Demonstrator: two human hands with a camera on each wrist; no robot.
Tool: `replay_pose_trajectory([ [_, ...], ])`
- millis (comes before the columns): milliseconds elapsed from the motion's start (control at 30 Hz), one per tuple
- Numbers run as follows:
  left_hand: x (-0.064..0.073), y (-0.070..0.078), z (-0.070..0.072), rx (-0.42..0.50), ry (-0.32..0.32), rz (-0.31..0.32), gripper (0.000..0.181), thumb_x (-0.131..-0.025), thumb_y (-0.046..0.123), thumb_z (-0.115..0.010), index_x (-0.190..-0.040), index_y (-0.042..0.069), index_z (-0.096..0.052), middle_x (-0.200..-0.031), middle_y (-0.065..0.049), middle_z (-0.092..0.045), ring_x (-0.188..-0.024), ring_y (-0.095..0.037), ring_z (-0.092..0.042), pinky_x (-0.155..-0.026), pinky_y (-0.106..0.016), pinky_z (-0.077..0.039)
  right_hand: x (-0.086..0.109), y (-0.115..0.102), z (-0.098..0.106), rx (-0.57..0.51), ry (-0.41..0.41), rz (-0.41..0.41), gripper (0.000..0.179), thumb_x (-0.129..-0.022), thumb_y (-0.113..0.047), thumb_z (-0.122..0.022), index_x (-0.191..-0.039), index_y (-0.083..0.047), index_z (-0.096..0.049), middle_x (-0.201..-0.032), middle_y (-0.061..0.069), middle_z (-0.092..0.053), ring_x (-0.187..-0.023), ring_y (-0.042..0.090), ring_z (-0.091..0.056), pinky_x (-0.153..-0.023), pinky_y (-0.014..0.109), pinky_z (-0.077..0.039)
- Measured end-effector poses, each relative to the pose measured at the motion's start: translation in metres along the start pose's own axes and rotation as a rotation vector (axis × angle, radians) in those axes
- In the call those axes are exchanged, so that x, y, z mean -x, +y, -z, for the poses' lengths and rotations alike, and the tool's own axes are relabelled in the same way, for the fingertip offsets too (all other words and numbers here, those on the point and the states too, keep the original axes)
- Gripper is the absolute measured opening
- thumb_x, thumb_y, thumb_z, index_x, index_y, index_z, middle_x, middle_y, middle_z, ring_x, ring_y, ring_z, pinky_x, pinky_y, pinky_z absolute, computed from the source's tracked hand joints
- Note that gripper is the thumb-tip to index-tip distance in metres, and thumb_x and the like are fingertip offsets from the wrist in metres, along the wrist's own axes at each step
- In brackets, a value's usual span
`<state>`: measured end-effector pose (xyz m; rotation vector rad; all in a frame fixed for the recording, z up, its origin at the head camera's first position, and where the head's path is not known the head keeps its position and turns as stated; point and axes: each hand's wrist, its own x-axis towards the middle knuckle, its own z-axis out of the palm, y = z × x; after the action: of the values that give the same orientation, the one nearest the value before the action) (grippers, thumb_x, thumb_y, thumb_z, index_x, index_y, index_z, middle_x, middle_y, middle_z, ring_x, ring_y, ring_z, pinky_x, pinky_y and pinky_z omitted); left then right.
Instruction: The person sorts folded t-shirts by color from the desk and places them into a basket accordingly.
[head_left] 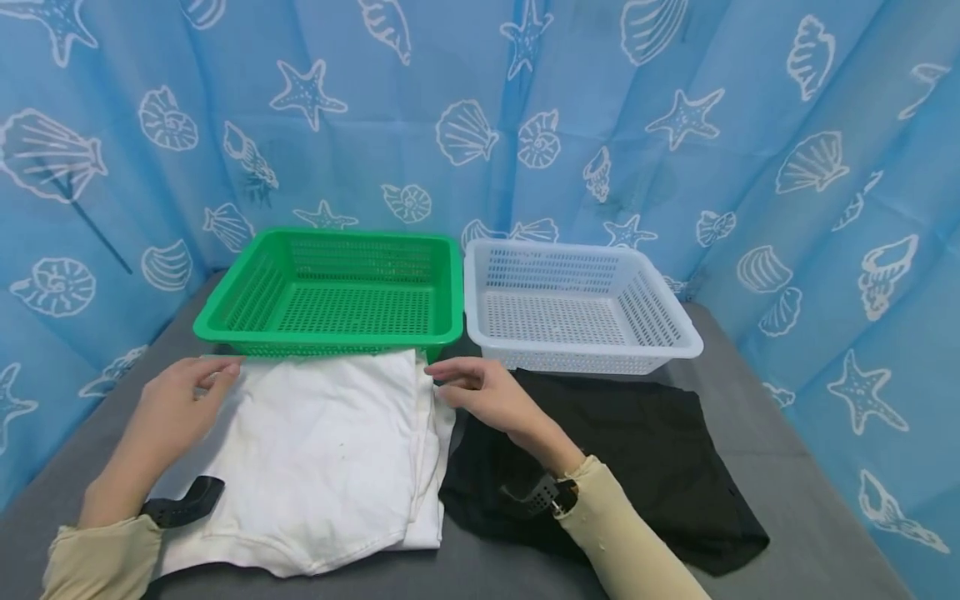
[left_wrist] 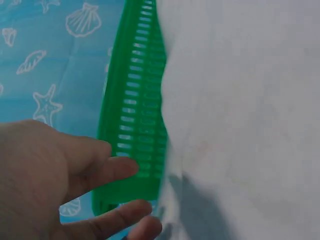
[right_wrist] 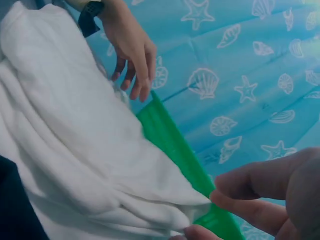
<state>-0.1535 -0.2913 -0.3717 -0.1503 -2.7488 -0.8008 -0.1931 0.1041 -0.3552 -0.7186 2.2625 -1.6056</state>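
A folded white garment (head_left: 315, 458) lies on the grey table, its far edge against the green basket (head_left: 330, 337). My left hand (head_left: 176, 404) hovers at its far left corner, fingers loosely bent with nothing between them. In the left wrist view, those fingertips (left_wrist: 125, 167) stand apart from the white fabric (left_wrist: 250, 100). At the far right corner is my right hand (head_left: 480, 396), its fingers extended and slightly spread. The right wrist view puts these fingertips (right_wrist: 222, 187) right at the pointed corner of the white fabric (right_wrist: 100, 125), whose layers fan out along that side.
A white basket (head_left: 585, 364) stands right of the green one; the insides of both show bare. Under my right forearm and beyond it lies a folded black garment (head_left: 637, 458). A blue curtain (head_left: 562, 125) with shell prints hangs behind and at both sides of the table (head_left: 795, 483).
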Motion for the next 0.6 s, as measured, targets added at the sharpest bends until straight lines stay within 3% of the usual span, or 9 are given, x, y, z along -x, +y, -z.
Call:
replay_pose_trajectory([
  [167, -0.003, -0.010, -0.007, -0.028, -0.059, -0.006, 0.048, -0.106, 0.031, -0.045, -0.135, -0.007, -0.054, -0.131, -0.043, -0.041, -0.118, -0.061, -0.036, -0.090, -0.072, -0.026, -0.003, 0.006, -0.006, -0.028, 0.016, 0.001, 0.037, -0.096, -0.014, -0.062, -0.132, -0.007, -0.063, -0.128, 0.012, -0.062, -0.107, 0.020, -0.063, -0.090, 0.040, -0.049],
  [300, -0.004, -0.013, -0.007, -0.051, -0.133, 0.075, 0.060, -0.106, 0.040, -0.040, -0.143, -0.007, -0.041, -0.137, -0.048, -0.029, -0.125, -0.068, -0.018, -0.089, -0.079, -0.013, -0.005, 0.009, -0.012, -0.045, 0.008, 0.010, 0.040, -0.097, -0.018, -0.064, -0.136, -0.009, -0.060, -0.135, 0.011, -0.057, -0.116, 0.025, -0.059, -0.090, 0.046, -0.050],
  [400, -0.005, -0.016, -0.004, -0.024, -0.191, 0.135, 0.069, -0.105, 0.046, -0.038, -0.148, -0.007, -0.030, -0.141, -0.047, -0.023, -0.125, -0.069, -0.019, -0.089, -0.079, -0.017, -0.005, 0.012, -0.017, -0.033, 0.001, 0.009, 0.043, -0.097, -0.021, -0.065, -0.138, -0.013, -0.058, -0.142, 0.005, -0.050, -0.121, 0.028, -0.054, -0.089, 0.047, -0.050],
  [467, -0.005, -0.020, -0.004, 0.006, -0.209, 0.133, 0.071, -0.105, 0.046, -0.039, -0.149, -0.008, -0.028, -0.142, -0.045, -0.025, -0.124, -0.067, -0.025, -0.093, -0.076, -0.021, -0.005, 0.013, -0.020, -0.026, 0.003, 0.008, 0.043, -0.096, -0.022, -0.065, -0.139, -0.016, -0.058, -0.142, 0.002, -0.049, -0.121, 0.027, -0.054, -0.088, 0.044, -0.051],
  [600, -0.003, -0.023, -0.002, 0.049, -0.151, 0.098, 0.060, -0.103, 0.038, -0.050, -0.143, -0.006, -0.043, -0.140, -0.039, -0.037, -0.121, -0.062, -0.034, -0.091, -0.071, -0.030, -0.006, 0.014, -0.025, -0.032, 0.003, 0.054, 0.043, -0.095, -0.020, -0.067, -0.137, -0.016, -0.060, -0.140, -0.001, -0.051, -0.118, 0.024, -0.054, -0.086, 0.043, -0.051],
])
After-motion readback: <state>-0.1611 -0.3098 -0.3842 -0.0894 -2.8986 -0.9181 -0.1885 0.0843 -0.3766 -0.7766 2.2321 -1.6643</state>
